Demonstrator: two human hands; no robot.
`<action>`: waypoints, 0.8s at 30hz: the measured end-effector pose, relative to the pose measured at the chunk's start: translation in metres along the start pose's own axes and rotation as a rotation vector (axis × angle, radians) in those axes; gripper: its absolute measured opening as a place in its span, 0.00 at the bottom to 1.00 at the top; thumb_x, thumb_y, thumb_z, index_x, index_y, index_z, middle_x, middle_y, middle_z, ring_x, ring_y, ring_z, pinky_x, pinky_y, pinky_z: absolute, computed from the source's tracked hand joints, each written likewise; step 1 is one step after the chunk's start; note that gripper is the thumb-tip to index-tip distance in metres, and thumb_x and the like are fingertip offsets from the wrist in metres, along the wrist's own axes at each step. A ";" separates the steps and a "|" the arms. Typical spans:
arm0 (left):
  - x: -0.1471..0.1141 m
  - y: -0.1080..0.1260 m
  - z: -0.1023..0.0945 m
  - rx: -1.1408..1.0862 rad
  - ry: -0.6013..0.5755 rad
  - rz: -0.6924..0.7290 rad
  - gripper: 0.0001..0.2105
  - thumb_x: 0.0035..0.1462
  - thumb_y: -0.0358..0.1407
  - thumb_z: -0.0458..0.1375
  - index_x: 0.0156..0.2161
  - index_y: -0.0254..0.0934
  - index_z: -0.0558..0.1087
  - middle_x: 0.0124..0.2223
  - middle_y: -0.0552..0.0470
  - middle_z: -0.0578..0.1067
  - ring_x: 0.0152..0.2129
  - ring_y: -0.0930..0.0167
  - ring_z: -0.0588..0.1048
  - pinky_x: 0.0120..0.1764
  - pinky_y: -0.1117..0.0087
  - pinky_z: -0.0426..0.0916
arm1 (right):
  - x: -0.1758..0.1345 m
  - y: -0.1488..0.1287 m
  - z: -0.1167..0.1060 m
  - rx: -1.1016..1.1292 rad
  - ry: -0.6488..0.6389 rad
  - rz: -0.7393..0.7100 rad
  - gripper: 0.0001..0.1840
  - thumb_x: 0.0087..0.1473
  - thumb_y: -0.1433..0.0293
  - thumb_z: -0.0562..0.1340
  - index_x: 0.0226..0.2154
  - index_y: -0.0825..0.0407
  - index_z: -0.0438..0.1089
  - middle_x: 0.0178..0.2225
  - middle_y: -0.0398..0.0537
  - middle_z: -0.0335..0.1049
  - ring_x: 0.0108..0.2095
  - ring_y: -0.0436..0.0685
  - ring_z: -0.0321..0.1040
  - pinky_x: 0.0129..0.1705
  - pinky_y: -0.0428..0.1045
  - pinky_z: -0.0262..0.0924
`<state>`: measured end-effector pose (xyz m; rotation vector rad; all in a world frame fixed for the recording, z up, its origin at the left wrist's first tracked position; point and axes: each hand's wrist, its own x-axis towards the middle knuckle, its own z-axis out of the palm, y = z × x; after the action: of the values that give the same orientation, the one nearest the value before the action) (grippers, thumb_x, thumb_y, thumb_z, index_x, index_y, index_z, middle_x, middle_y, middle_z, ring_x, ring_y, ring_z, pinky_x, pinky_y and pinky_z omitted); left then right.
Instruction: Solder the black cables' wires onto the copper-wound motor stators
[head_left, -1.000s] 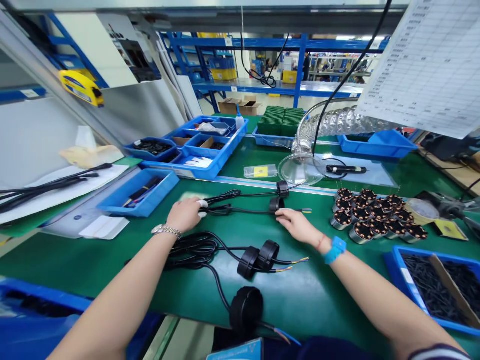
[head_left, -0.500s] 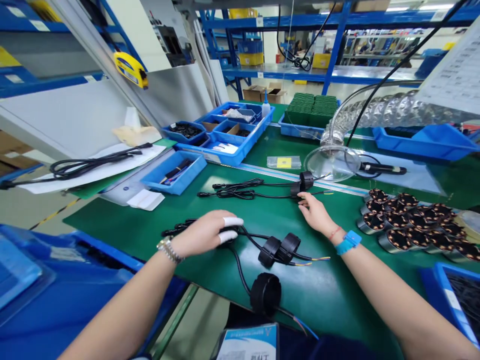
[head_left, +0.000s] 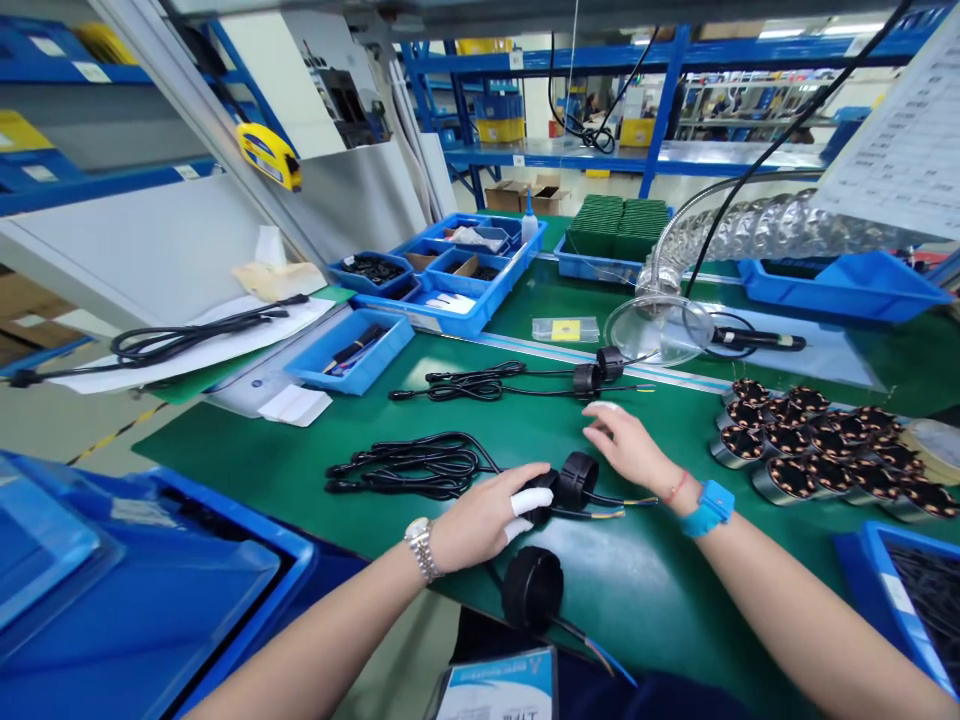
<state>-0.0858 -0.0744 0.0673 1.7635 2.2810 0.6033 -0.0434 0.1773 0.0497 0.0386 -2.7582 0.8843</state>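
Observation:
My left hand [head_left: 480, 515], with white finger covers, has its fingers curled over a black round cap [head_left: 541, 490] threaded on a black cable. Another black cap [head_left: 579, 480] stands right beside it, and their coiled cables [head_left: 420, 465] lie to the left. Closer to me is a larger-looking black cap [head_left: 531, 588] whose cable ends in bare coloured wires. My right hand [head_left: 626, 445] hovers over the green bench with fingers apart, holding nothing. Just beyond its fingertips sit two more caps [head_left: 586, 380] on cables [head_left: 484, 383].
Several copper-wound metal rings [head_left: 787, 440] are grouped at right. A magnifier [head_left: 660, 328] stands behind. Blue trays [head_left: 352, 350] and a divided bin [head_left: 480, 315] are at the back left. Blue bins [head_left: 150, 600] flank the bench's front left, another [head_left: 900, 580] the right.
My left hand has moved right, from the coiled cables to the cap. My right hand has drawn slightly back from the far caps.

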 end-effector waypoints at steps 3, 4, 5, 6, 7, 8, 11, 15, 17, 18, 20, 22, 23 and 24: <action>-0.011 -0.012 -0.033 -0.278 0.048 -0.014 0.14 0.51 0.36 0.56 0.44 0.39 0.64 0.55 0.45 0.63 0.51 0.65 0.63 0.51 0.62 0.61 | -0.019 -0.011 -0.002 0.108 -0.135 -0.053 0.15 0.55 0.65 0.53 0.44 0.51 0.64 0.42 0.50 0.69 0.42 0.53 0.66 0.45 0.50 0.61; -0.015 -0.017 -0.047 -0.378 0.167 -0.073 0.17 0.49 0.39 0.58 0.45 0.39 0.63 0.54 0.44 0.63 0.50 0.63 0.64 0.50 0.61 0.62 | -0.025 -0.015 -0.002 0.150 -0.174 -0.063 0.16 0.56 0.65 0.52 0.46 0.51 0.64 0.44 0.50 0.68 0.44 0.53 0.64 0.47 0.50 0.59; -0.019 -0.022 -0.063 -0.459 0.334 -0.148 0.20 0.48 0.42 0.57 0.47 0.40 0.60 0.55 0.44 0.62 0.49 0.62 0.65 0.48 0.59 0.64 | -0.031 -0.019 -0.003 0.191 -0.208 -0.074 0.17 0.56 0.65 0.51 0.47 0.51 0.63 0.46 0.50 0.67 0.46 0.54 0.63 0.49 0.51 0.58; -0.020 -0.027 -0.078 -0.493 0.507 -0.210 0.24 0.48 0.45 0.57 0.49 0.41 0.57 0.57 0.44 0.60 0.48 0.61 0.66 0.46 0.58 0.65 | -0.036 -0.024 -0.002 0.229 -0.236 -0.088 0.17 0.57 0.65 0.51 0.47 0.51 0.63 0.47 0.50 0.66 0.48 0.54 0.62 0.51 0.52 0.56; -0.020 -0.030 -0.091 -0.489 0.659 -0.272 0.27 0.47 0.47 0.57 0.51 0.43 0.54 0.58 0.46 0.57 0.49 0.60 0.65 0.47 0.57 0.64 | -0.041 -0.029 -0.002 0.258 -0.258 -0.105 0.17 0.56 0.64 0.51 0.47 0.51 0.63 0.47 0.50 0.66 0.48 0.55 0.61 0.51 0.52 0.56; -0.017 -0.030 -0.102 -0.464 0.765 -0.307 0.30 0.46 0.48 0.57 0.53 0.43 0.52 0.59 0.47 0.56 0.50 0.60 0.64 0.47 0.57 0.64 | -0.045 -0.035 -0.001 0.283 -0.278 -0.125 0.17 0.56 0.64 0.52 0.47 0.51 0.63 0.47 0.50 0.66 0.48 0.54 0.61 0.51 0.52 0.56; 0.010 -0.022 -0.113 -0.418 0.780 -0.245 0.33 0.43 0.49 0.59 0.52 0.40 0.53 0.59 0.48 0.56 0.49 0.62 0.65 0.48 0.59 0.63 | -0.056 -0.053 0.001 0.327 -0.348 -0.173 0.17 0.56 0.64 0.53 0.47 0.52 0.64 0.46 0.50 0.67 0.46 0.54 0.63 0.50 0.50 0.57; 0.066 -0.001 -0.071 -0.345 0.368 -0.006 0.20 0.46 0.40 0.60 0.45 0.36 0.63 0.54 0.44 0.63 0.49 0.64 0.65 0.49 0.63 0.62 | -0.071 -0.064 -0.001 0.287 -0.351 -0.095 0.21 0.55 0.64 0.54 0.49 0.55 0.62 0.48 0.54 0.65 0.48 0.55 0.61 0.52 0.50 0.55; 0.089 0.003 -0.038 -0.258 0.141 0.070 0.20 0.44 0.35 0.61 0.44 0.37 0.65 0.50 0.44 0.66 0.48 0.64 0.65 0.49 0.63 0.61 | -0.082 -0.061 -0.007 0.259 -0.317 -0.026 0.22 0.54 0.63 0.54 0.50 0.55 0.61 0.50 0.55 0.63 0.50 0.56 0.59 0.53 0.51 0.54; 0.097 0.004 -0.022 -0.239 0.058 0.072 0.20 0.43 0.34 0.61 0.45 0.37 0.65 0.49 0.45 0.67 0.46 0.65 0.66 0.48 0.63 0.62 | -0.090 -0.057 -0.011 0.248 -0.304 0.006 0.23 0.54 0.63 0.55 0.51 0.55 0.60 0.50 0.54 0.62 0.51 0.56 0.59 0.54 0.52 0.53; 0.108 0.005 0.000 -0.205 -0.028 0.054 0.21 0.44 0.33 0.61 0.46 0.37 0.64 0.49 0.45 0.66 0.44 0.66 0.68 0.47 0.64 0.63 | -0.107 -0.047 -0.019 0.231 -0.287 0.071 0.23 0.54 0.63 0.55 0.51 0.54 0.60 0.51 0.53 0.62 0.51 0.57 0.58 0.54 0.53 0.53; 0.114 0.009 0.009 -0.160 -0.082 0.060 0.21 0.46 0.36 0.60 0.47 0.38 0.63 0.51 0.45 0.65 0.43 0.66 0.68 0.46 0.65 0.64 | -0.125 -0.039 -0.027 0.215 -0.249 0.146 0.22 0.54 0.64 0.55 0.50 0.53 0.61 0.50 0.53 0.63 0.51 0.56 0.58 0.54 0.53 0.53; 0.116 0.013 0.009 -0.119 -0.098 0.078 0.21 0.47 0.38 0.59 0.48 0.39 0.63 0.51 0.45 0.64 0.44 0.65 0.68 0.46 0.64 0.63 | -0.134 -0.036 -0.030 0.208 -0.219 0.181 0.21 0.54 0.64 0.56 0.50 0.52 0.61 0.50 0.52 0.63 0.51 0.56 0.58 0.54 0.52 0.53; 0.118 0.018 0.007 -0.065 -0.109 0.104 0.21 0.47 0.41 0.58 0.48 0.39 0.63 0.52 0.44 0.64 0.45 0.63 0.67 0.46 0.63 0.63 | -0.141 -0.035 -0.034 0.203 -0.187 0.205 0.20 0.54 0.64 0.56 0.49 0.52 0.62 0.50 0.52 0.64 0.51 0.56 0.59 0.54 0.52 0.53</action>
<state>-0.0995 0.0440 0.0796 1.8450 2.0859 0.5778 0.1048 0.1612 0.0625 -0.1340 -2.8681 1.2728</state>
